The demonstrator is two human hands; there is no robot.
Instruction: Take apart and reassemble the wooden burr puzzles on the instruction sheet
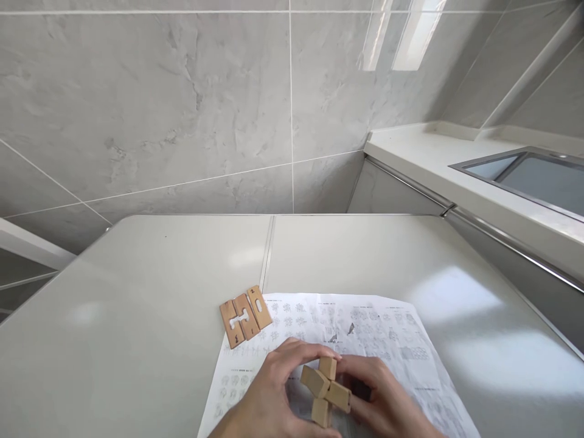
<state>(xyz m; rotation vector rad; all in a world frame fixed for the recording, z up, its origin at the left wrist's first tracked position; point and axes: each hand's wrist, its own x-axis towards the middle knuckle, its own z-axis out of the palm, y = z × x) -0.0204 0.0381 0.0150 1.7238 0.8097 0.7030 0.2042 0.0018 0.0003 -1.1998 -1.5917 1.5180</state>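
Observation:
Over the printed sheet, a cluster of interlocked wooden puzzle blocks (323, 390) sits between my two hands. My left hand (274, 389) curves around its left side, with fingertips at the top block and the thumb near the bottom one. From the right, my right hand (378, 389) grips the cluster with its fingers bent. Several block ends point outward in a pinwheel shape. Flat wooden pieces (243, 316) lie side by side at the sheet's upper left corner; they have cut-out slots and handwritten numbers. The underside of the cluster is hidden.
A creased paper sheet (292, 310) with small printed diagrams lies on the pale folding table (137, 340). A seam crosses the tabletop. Behind stands a grey tiled wall (182, 109). To the right is a white counter (420, 152) with an inset sink (538, 176).

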